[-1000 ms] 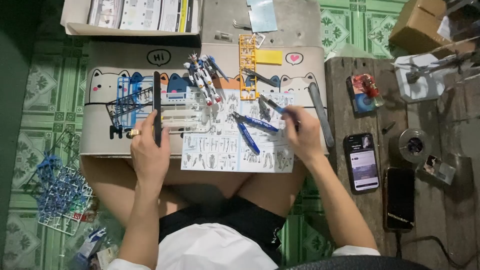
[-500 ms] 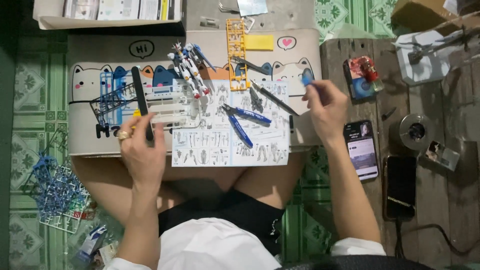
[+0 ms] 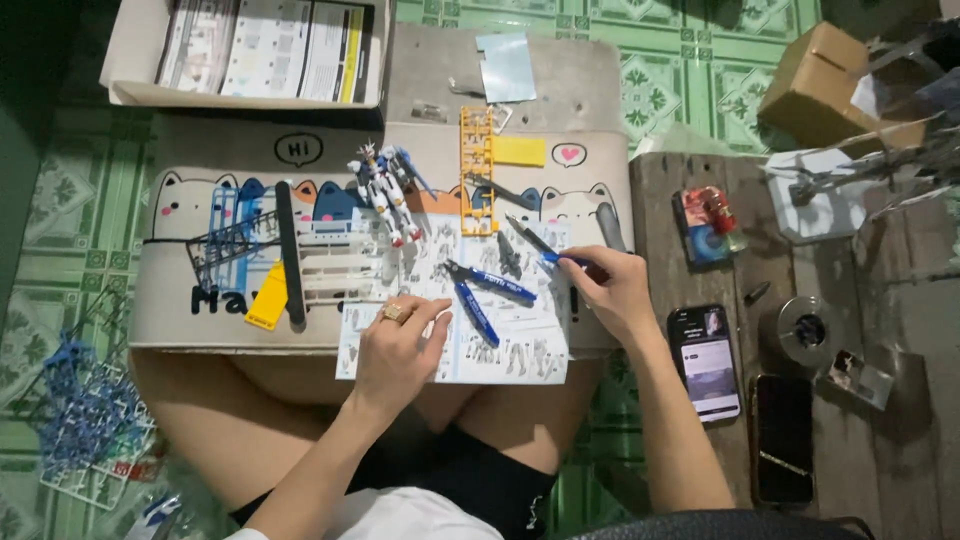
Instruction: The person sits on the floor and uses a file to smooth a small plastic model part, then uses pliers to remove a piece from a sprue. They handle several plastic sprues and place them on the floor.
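right hand [image 3: 608,290] returned, gripping blue pen [image 3: 560,260]

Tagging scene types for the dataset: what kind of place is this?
Probably a home hobby spot on a floor: green patterned floor tiles, a lap table holding a robot model figure and plastic part frames, blue nippers.

Even, fairly dim overhead light; the left edge and bottom corners fall into dark shadow. Mild glare on the silver sheet [image 3: 506,66]. Sharp at centre, softer and slightly bowed toward the edges
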